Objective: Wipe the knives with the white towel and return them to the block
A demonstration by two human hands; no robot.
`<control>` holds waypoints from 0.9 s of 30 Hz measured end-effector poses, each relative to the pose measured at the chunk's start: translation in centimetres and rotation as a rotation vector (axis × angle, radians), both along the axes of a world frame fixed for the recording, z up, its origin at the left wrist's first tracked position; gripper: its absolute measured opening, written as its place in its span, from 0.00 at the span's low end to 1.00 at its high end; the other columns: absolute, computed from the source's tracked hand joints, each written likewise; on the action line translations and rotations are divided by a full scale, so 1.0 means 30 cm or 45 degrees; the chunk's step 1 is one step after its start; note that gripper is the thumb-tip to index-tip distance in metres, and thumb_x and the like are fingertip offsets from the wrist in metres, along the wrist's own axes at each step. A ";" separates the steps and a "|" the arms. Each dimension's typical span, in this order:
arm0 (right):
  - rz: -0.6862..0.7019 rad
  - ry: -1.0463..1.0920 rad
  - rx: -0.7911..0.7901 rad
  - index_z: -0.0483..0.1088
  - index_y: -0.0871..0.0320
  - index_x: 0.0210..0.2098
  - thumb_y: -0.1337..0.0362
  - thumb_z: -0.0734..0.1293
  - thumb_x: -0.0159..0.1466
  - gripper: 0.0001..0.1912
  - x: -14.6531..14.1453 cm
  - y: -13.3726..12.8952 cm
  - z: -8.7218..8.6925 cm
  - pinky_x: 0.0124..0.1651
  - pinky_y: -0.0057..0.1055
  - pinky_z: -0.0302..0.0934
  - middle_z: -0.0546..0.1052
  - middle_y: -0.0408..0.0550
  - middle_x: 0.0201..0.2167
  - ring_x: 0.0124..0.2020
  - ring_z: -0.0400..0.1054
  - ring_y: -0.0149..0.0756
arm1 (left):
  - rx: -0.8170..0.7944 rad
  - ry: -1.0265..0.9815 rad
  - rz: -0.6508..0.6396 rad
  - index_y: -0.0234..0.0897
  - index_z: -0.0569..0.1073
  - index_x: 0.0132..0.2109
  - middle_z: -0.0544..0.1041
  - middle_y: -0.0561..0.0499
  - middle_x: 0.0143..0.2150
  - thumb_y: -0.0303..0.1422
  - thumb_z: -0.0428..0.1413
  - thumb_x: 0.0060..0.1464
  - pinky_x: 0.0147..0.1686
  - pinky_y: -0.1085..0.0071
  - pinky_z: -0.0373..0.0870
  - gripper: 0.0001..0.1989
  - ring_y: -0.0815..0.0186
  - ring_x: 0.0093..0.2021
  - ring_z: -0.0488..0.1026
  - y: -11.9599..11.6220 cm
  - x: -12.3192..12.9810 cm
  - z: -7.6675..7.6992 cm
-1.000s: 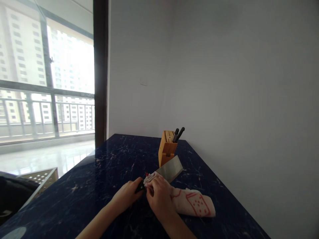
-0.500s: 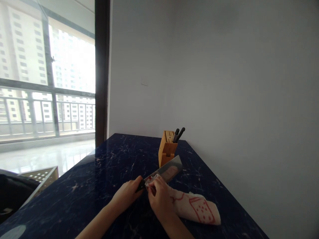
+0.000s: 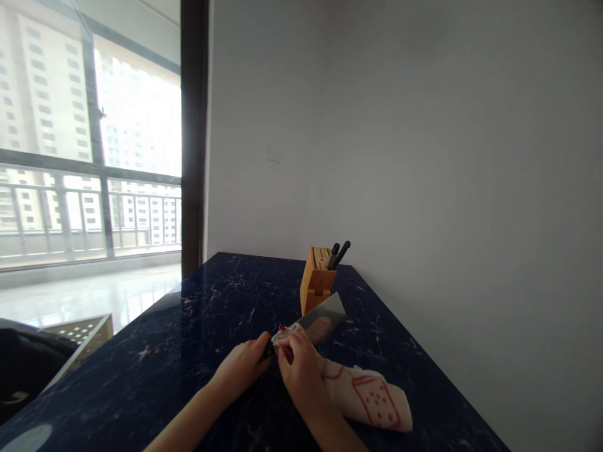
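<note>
My left hand (image 3: 242,367) is closed round the black handle of a cleaver (image 3: 327,317), whose broad blade points away to the upper right. With its fingers pinched, my right hand (image 3: 301,367) holds one end of a white cloth (image 3: 372,398) with red drawing against the blade near the handle. The rest of the cloth trails to the right, under and beyond my right wrist. Just behind the blade stands a wooden knife block (image 3: 315,282) with two dark-handled tools (image 3: 339,254) in it.
Everything rests on or above a dark blue marbled table (image 3: 217,295). A perforated light-coloured frame (image 3: 87,339) and a black item (image 3: 28,361) are beyond its left edge. Walls rise behind and to the right.
My right hand and the cloth end have shifted slightly up and left along the blade toward the handle. The trailing cloth has moved a little left.
</note>
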State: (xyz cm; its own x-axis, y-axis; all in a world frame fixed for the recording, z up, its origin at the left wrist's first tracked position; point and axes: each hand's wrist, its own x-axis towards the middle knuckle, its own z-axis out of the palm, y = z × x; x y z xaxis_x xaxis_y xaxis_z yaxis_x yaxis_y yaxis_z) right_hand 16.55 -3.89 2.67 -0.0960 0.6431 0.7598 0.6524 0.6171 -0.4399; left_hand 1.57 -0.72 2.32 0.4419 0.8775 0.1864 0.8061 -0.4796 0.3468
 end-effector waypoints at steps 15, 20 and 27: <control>0.008 0.050 -0.092 0.62 0.57 0.24 0.75 0.59 0.53 0.07 -0.004 0.017 -0.004 0.41 0.33 0.58 0.68 0.45 0.26 0.34 0.63 0.34 | 0.049 0.026 -0.006 0.39 0.60 0.41 0.75 0.48 0.35 0.36 0.46 0.54 0.33 0.71 0.63 0.08 0.59 0.38 0.73 0.013 -0.005 -0.020; 0.001 0.032 -0.072 0.62 0.57 0.25 0.75 0.59 0.54 0.07 -0.008 0.014 -0.004 0.43 0.33 0.58 0.69 0.45 0.28 0.35 0.63 0.34 | 0.079 -0.001 -0.039 0.39 0.60 0.40 0.75 0.48 0.35 0.36 0.45 0.54 0.32 0.71 0.63 0.08 0.59 0.38 0.73 0.009 -0.005 -0.017; -0.017 0.000 -0.101 0.62 0.57 0.24 0.76 0.59 0.53 0.08 -0.011 0.016 0.001 0.47 0.37 0.56 0.68 0.44 0.26 0.33 0.63 0.34 | 0.076 0.024 0.001 0.39 0.60 0.40 0.75 0.49 0.36 0.36 0.46 0.53 0.32 0.72 0.63 0.08 0.60 0.38 0.73 0.010 -0.005 -0.015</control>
